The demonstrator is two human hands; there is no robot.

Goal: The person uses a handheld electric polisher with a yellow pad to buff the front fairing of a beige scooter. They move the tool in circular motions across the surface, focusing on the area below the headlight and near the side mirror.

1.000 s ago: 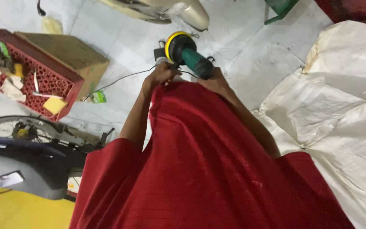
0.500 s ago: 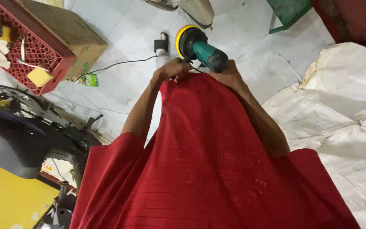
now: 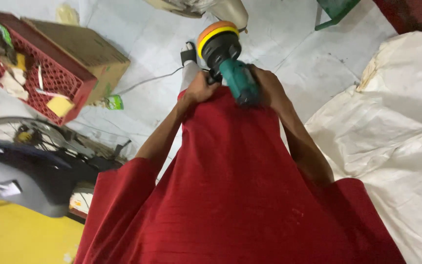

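Note:
A green and black polishing machine with a yellow and orange pad points away from me, held above a white tiled floor. My right hand wraps the green body of the machine. My left hand grips its black side handle, near the hem of my red shirt. The shirt fills the lower middle of the view and hides what is below my arms.
A red plastic crate with scraps and a cardboard box stand at the left. A black cable runs across the floor. A motorbike wheel and dark body lie lower left. White sacking covers the right.
The view has shifted, so the machine and both hands sit more central and larger. The crate and box have moved rightwards in the view. Both hands kept their hold.

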